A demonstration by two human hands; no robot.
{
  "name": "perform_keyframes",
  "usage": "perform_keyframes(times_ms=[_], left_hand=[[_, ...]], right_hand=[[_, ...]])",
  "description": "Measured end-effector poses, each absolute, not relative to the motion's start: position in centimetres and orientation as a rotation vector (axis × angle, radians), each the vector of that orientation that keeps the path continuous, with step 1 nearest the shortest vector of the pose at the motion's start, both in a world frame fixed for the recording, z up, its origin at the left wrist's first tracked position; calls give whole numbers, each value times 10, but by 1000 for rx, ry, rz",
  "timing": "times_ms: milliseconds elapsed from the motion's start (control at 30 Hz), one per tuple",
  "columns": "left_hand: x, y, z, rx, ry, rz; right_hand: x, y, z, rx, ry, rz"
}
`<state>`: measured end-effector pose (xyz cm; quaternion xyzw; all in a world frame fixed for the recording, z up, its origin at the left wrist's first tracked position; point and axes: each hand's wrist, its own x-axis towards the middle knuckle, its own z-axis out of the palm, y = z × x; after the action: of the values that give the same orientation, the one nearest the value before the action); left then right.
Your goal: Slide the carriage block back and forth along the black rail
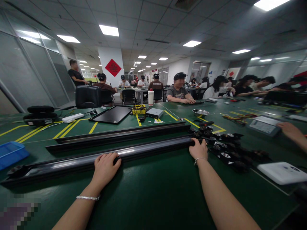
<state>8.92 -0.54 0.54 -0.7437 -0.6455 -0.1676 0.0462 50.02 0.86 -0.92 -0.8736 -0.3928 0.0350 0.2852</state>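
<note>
A long, glossy dark tube lies slantwise across the green table, seemingly set in a black channel whose left end sticks out. My left hand curls over the tube near its middle, thumb against the near side. At the tube's right end, the fingers of my right hand close round the tip; what lies under them is partly hidden. Right beside that hand is a heap of small black parts with shiny metal bits. Behind the tube rest two more long black channel pieces, side by side.
A blue tray is at the left edge. Farther back are a flat black panel, a yellow box, a grey box and a metal bowl. At right, another person's hand touches a silver box; a white phone lies nearer.
</note>
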Motion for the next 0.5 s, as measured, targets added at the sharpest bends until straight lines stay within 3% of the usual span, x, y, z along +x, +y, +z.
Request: perform_keyframes(times_ms=[500], left_hand=[[90,-6,6,-2275,-1962,-509]], right_hand=[[499,11,-5,-2429,-1052,54]])
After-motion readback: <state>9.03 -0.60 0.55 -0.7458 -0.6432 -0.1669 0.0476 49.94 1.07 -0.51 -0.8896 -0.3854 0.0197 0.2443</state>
